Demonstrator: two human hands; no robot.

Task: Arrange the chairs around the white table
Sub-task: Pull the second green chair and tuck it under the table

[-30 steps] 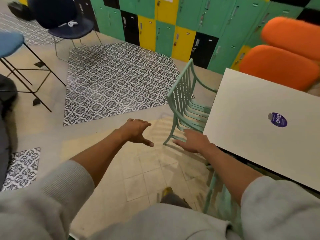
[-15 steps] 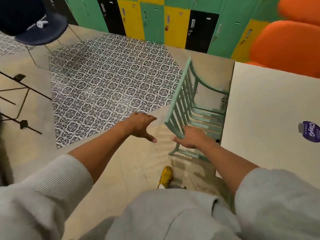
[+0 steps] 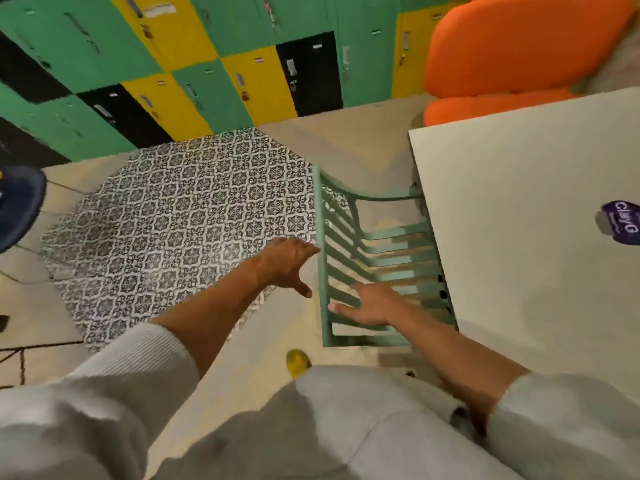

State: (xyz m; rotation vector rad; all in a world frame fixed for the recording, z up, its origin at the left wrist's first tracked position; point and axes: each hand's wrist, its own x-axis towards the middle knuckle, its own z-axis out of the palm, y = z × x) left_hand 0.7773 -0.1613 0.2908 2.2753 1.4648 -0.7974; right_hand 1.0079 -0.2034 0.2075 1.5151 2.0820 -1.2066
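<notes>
Green-painted slats, apparently of metal, make up the chair, which is seen from above with its seat pushed partly under the edge of the white surface and its backrest standing on the side towards the patterned floor tiles. Both hands are shown spread and empty. The left hand is held just beside the top rail of the backrest, its fingers extended towards the rail, and contact with it cannot be told. The right hand is laid flat over the slats near the chair's nearer end, fingers released and closed on nothing; whether it presses on the slats or only hovers cannot be told. The frame is judged to be rigid and not fragile, so that no flexing is to be expected when it is pushed or lifted. A moderate weight is likely, manageable with two hands, though the legs may scrape or catch on the floor if it is dragged. The painted bars are probably smooth, and a full wrap of the fingers is therefore to be preferred to a flat palm. The top rail of the backrest, or a rail together with the curved armrest, is judged the soundest place of hold. An orange chair is seen beyond the far edge of the surface.
</notes>
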